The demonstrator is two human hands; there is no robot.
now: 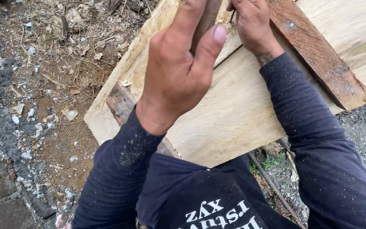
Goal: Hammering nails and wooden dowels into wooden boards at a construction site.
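Two dust-flecked dark sleeves rise from six o'clock. The left hand (178, 68) wraps a brown wooden handle (206, 19), its head cut off at twelve o'clock. The right hand (253, 25) pinches something hidden, against pale rough-sawn planks (234, 114). A reddish nailed batten (318, 55) crosses at two o'clock; littered dirt (51, 85) at nine.

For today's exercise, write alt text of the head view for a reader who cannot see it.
A person's left hand grips a dark brown handle over pale wooden planks; the right hand rests on the wood beside a reddish board. Dark sleeves, dirt and gravel surround.
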